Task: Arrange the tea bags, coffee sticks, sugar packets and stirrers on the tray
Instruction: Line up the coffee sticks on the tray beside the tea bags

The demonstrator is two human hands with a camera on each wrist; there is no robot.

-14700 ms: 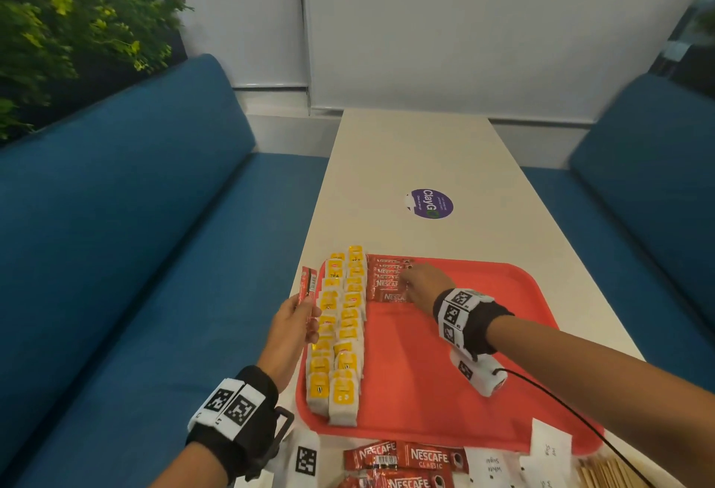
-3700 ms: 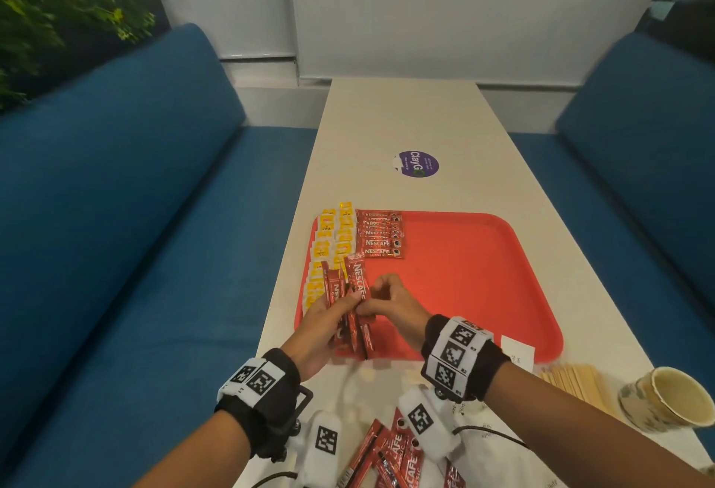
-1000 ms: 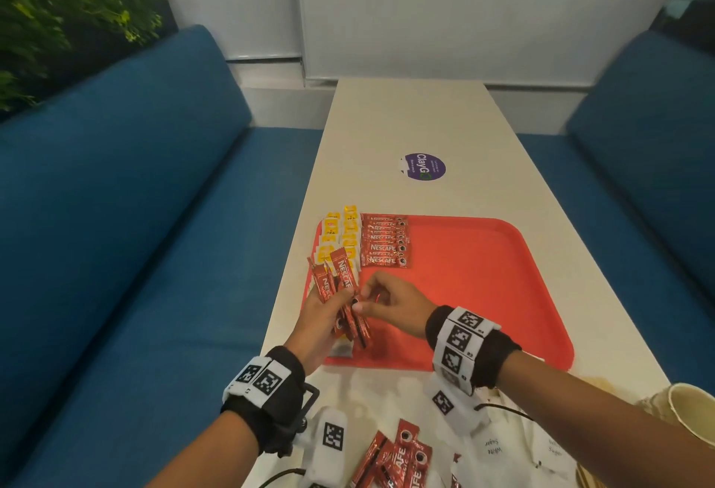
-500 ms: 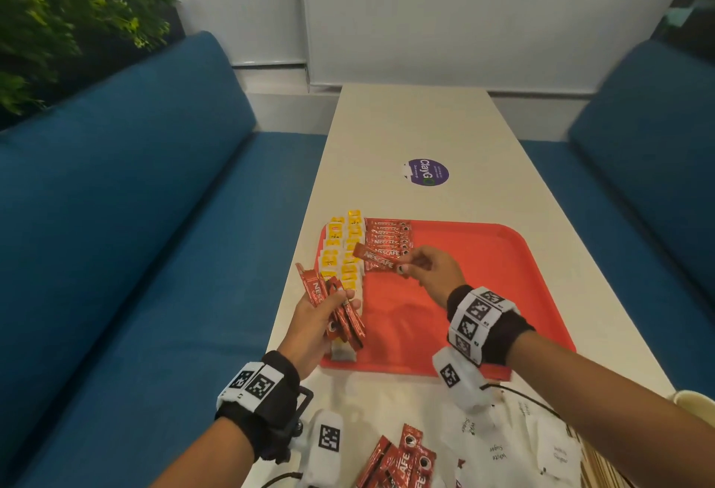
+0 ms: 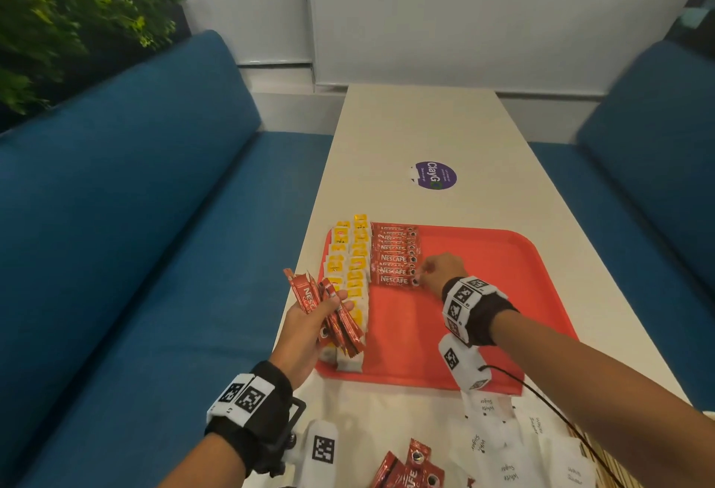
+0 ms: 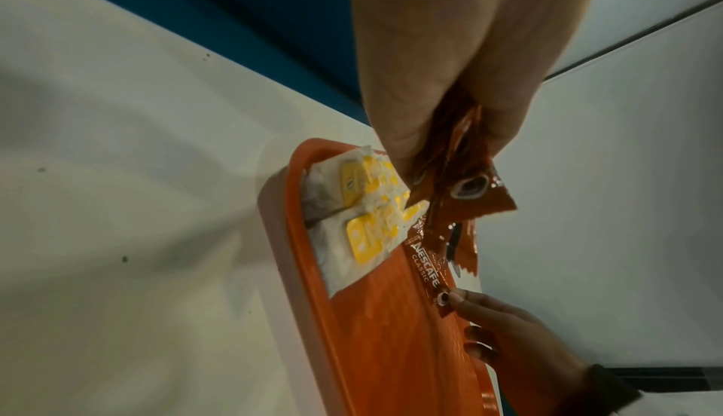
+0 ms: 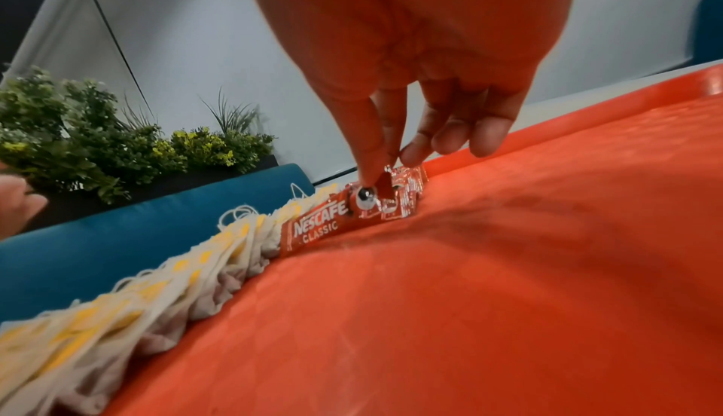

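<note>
A long pale table (image 5: pixel 418 127) is seen running up the centre of the head view, flanked by blue benches (image 5: pixel 127 216), with foliage at upper left. A red tray (image 5: pixel 479 294) lies at mid-frame.

Change noted: half a second ago a single coffee stick was carried in the air by the right hand (image 5: pixel 441 271); it is now laid flat as the nearest stick of the coffee row (image 5: pixel 394 255), just right of the tea bags (image 5: pixel 350 278). Its right end is pinched between thumb and forefinger, the other fingers loosely curled above the tray (right wrist view). The row is thus lengthened by one; release is judged not yet made.

A fanned bundle of coffee sticks (image 5: pixel 329 313) is gripped in the left hand (image 5: pixel 305 332), held over the tray's lower left corner, above the near tea bags. More placements of the same kind are judged to follow.

Surroundings: loose coffee sticks (image 5: pixel 410 468) and white sugar packets (image 5: pixel 503 445) are left on the table below the tray, at bottom centre and bottom right. Stirrers are barely seen at the bottom right edge. A purple sticker (image 5: pixel 435 174) is noted above the tray. The right half of the tray is unobstructed; the held bundle partly hides the near tea bags.
</note>
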